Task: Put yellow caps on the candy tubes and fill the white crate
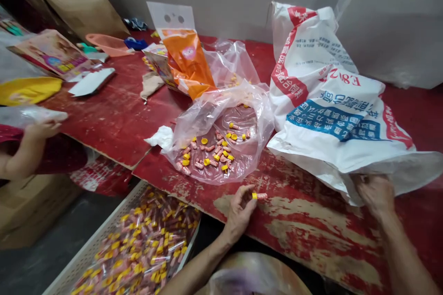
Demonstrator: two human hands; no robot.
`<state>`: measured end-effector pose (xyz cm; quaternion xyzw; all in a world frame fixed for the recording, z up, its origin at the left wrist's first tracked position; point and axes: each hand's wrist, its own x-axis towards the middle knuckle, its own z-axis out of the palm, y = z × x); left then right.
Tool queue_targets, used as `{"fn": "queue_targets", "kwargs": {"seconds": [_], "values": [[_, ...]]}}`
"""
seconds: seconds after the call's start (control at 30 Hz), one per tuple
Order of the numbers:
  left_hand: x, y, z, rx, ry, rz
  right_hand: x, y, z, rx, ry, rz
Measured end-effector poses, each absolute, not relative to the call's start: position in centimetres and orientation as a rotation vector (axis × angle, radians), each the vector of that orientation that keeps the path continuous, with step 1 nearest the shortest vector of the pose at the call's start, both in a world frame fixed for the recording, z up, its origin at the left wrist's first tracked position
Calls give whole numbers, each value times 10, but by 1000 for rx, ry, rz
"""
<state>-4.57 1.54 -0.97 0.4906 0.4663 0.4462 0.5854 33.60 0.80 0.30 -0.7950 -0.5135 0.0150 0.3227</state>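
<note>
My left hand [240, 209] pinches a small pink tube with a yellow cap [260, 196] near the front edge of the red table. At the right, my right hand [375, 193] reaches into the mouth of a white woven sack [328, 138] with red and blue print; its fingers are hidden inside. Beyond my left hand, an open clear plastic bag [242, 168] lies on the table, with several pink tubes and yellow caps in it.
Below the table edge at the left, a white crate [93, 239] holds many capped tubes. Another person's hand [43, 129] is at the far left. An orange packet [188, 62], a white crumpled tissue [162, 137] and a yellow item [31, 91] lie on the worn red table [124, 115].
</note>
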Motion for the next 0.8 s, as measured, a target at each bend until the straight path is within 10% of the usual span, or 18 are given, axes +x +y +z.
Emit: {"fn": "queue_targets", "kwargs": {"seconds": [0.17, 0.4, 0.8], "values": [[-31, 20, -10, 750, 898, 986, 259, -53, 32, -1567, -488, 404], [-12, 11, -1, 647, 825, 994, 156, -42, 14, -1344, -642, 992], [-14, -1, 6, 707, 959, 978, 130, -32, 23, -1512, -1761, 544]]}}
